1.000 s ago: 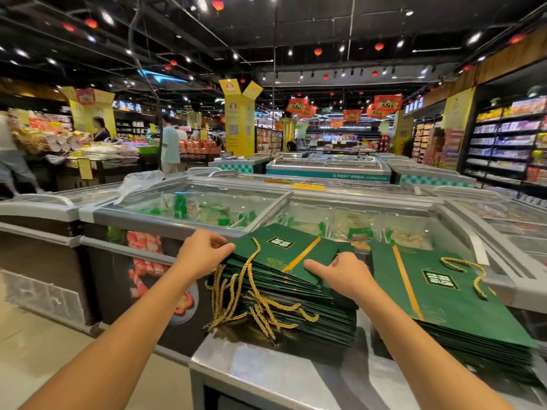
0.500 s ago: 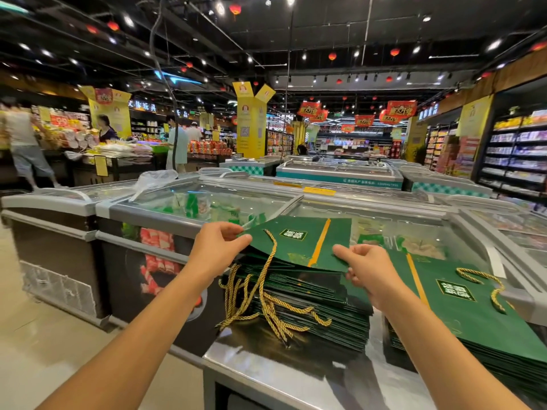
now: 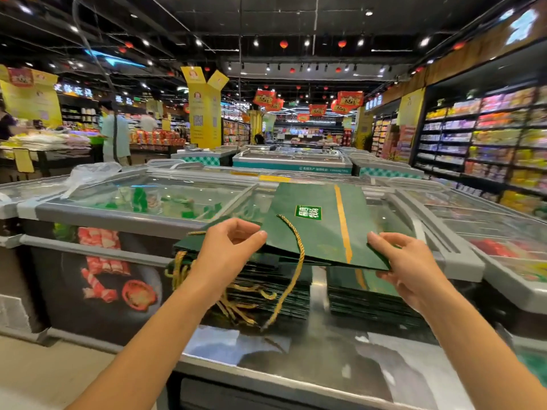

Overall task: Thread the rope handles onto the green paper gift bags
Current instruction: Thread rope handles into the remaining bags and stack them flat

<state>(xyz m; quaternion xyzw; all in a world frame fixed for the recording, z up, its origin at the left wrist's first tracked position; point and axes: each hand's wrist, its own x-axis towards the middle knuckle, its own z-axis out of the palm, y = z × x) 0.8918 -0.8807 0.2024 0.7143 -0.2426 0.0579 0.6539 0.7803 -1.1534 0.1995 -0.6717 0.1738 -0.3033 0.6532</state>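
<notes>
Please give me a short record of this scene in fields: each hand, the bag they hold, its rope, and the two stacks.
left hand: pinches the left edge of the green bag
right hand: grips the bag's near right corner
green bag: flat, held in the air above the stacks
rope handle: gold, hangs down from the bag
left stack: green bags, gold ropes hanging out
right stack: green bags on the steel counter

The flat paper gift bag (image 3: pixel 313 232) I hold is dark green, with one gold-orange stripe (image 3: pixel 342 223), a green label (image 3: pixel 308 212) lettered white, and a twisted golden rope handle (image 3: pixel 301 250).
</notes>
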